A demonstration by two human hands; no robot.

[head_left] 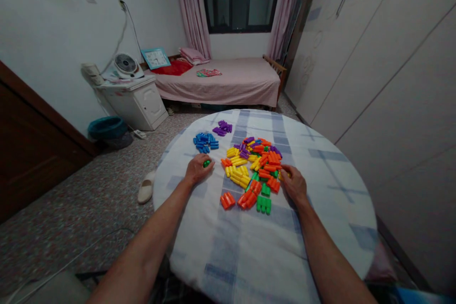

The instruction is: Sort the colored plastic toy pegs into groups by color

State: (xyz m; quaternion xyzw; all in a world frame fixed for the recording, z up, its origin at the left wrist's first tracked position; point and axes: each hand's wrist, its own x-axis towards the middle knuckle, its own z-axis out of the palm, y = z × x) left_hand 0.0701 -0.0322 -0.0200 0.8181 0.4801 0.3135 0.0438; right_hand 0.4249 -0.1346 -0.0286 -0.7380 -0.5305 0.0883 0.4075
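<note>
A person's left hand [197,171] closes on a green plastic peg [206,163], half hidden, just beside a blue cluster of pegs [204,143]. The right hand [294,184] curls against the multicoloured heap of pegs [251,166], its grip out of sight. The round cloth-covered table [281,251] runs well past both toward its near rim.

Plastic pegs [265,166] on a table [285,247], bed [231,83] behind, nightstand [131,104] left of it

a round cloth-covered table [270,256] carries heaps of colored plastic blocks [251,171]
</note>
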